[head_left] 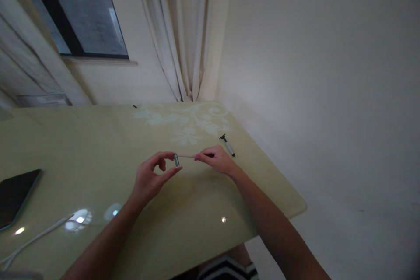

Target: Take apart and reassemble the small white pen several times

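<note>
Above the table, my left hand [151, 176] pinches a small razor cartridge [176, 160] by its two ends, between thumb and forefinger. It is held nearly upright, and its dark and teal sides show. A thin pale stick [187, 155] runs from the fingers of my right hand [217, 159], which are closed on its near end. Its far tip meets or almost meets the cartridge; I cannot tell if they touch. Just beyond my right hand lies a razor handle [229, 146], grey and black with a T-shaped black top.
The glossy table [98, 148] has a white floral pattern at its far end. A dark tablet or phone [18, 197] lies at the left edge, near a white cable [39, 237]. A small black piece [134, 106] sits by the back edge. The wall [311, 96] borders the right side.
</note>
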Motion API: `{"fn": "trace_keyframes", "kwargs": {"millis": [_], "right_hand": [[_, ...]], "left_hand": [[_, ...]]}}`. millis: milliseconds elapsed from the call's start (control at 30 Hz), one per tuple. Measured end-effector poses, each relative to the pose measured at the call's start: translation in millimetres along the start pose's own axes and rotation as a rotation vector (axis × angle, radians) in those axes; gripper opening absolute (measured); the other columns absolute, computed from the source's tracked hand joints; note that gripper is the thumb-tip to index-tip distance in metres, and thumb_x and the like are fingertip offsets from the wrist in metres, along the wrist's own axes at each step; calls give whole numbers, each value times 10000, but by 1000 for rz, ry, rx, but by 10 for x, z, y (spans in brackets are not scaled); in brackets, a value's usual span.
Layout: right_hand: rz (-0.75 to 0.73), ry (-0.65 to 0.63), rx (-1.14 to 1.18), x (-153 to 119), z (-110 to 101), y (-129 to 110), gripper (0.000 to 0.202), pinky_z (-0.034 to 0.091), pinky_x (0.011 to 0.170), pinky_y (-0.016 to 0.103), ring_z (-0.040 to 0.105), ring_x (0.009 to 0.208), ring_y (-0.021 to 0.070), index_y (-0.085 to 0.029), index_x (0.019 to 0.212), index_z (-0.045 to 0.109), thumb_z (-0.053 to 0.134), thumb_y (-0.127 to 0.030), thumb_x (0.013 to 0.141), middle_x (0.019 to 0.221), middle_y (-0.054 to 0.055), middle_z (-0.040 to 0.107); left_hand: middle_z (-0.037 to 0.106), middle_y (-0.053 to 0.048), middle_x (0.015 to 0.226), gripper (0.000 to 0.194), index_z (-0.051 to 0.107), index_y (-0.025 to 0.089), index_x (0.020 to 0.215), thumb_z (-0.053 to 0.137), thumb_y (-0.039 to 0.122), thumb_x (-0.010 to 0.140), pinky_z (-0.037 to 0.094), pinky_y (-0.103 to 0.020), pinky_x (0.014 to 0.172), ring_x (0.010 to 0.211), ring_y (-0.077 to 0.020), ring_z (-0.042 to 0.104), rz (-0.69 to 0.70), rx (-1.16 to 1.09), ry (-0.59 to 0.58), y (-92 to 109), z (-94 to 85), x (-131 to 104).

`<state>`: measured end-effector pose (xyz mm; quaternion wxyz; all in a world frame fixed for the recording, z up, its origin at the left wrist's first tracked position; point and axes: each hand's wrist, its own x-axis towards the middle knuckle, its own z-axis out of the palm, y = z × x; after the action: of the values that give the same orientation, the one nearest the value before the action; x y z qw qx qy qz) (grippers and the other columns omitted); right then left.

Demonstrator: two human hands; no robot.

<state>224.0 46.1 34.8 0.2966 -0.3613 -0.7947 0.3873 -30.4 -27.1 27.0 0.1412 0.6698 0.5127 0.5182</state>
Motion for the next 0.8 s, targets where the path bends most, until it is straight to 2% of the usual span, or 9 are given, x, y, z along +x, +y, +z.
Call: {"fn": "trace_keyframes", "kwargs": {"millis": [167, 300, 433, 567, 733, 800], "right_hand": [[-11, -97, 38, -3, 3, 3, 566, 228, 523, 255, 355, 554, 98, -138, 925, 849, 645, -666, 914, 565, -38, 450], [-15, 6, -20, -3, 6, 2, 582, 223, 529, 261, 350, 561, 101, -124, 885, 845, 631, -664, 925, 556, -36, 430], [-7, -110, 27, -3, 9, -10, 563, 224, 520, 252, 352, 544, 94, -137, 942, 851, 631, -656, 928, 559, -43, 431], [3, 8, -41, 3, 3, -5, 571, 213, 525, 256, 349, 544, 95, -121, 889, 847, 626, -646, 936, 546, -41, 412], [-16, -79, -2, 8, 12, -4, 539, 220, 526, 254, 359, 538, 91, -135, 914, 851, 636, -629, 938, 551, -44, 437], [-8, -9, -62, 11, 10, 2, 559, 216, 533, 259, 358, 545, 93, -128, 862, 845, 624, -635, 943, 544, -43, 423]], "left_hand": [[643, 30, 718, 372, 760, 231, 1052, 836, 468, 776, 496, -244, 628, 611, -124, 554, -1, 7, 25, -30, 0, 4], [652, 24, 730, 385, 760, 227, 1046, 836, 484, 771, 499, -243, 622, 607, -124, 550, -15, 9, 24, -43, 4, 7], [646, 25, 725, 375, 757, 230, 1062, 826, 479, 789, 503, -246, 634, 613, -126, 558, 0, 14, -2, -47, 9, 0], [666, 23, 755, 361, 756, 231, 1047, 834, 467, 786, 500, -243, 629, 606, -119, 555, 18, 10, -8, -33, 7, -3], [665, 30, 745, 352, 751, 231, 1058, 832, 449, 794, 499, -237, 631, 608, -116, 563, 47, 6, -2, -2, 5, -2], [680, 27, 766, 348, 749, 229, 1050, 833, 450, 795, 498, -234, 630, 611, -113, 562, 56, 2, -9, 1, 8, -2]]}}
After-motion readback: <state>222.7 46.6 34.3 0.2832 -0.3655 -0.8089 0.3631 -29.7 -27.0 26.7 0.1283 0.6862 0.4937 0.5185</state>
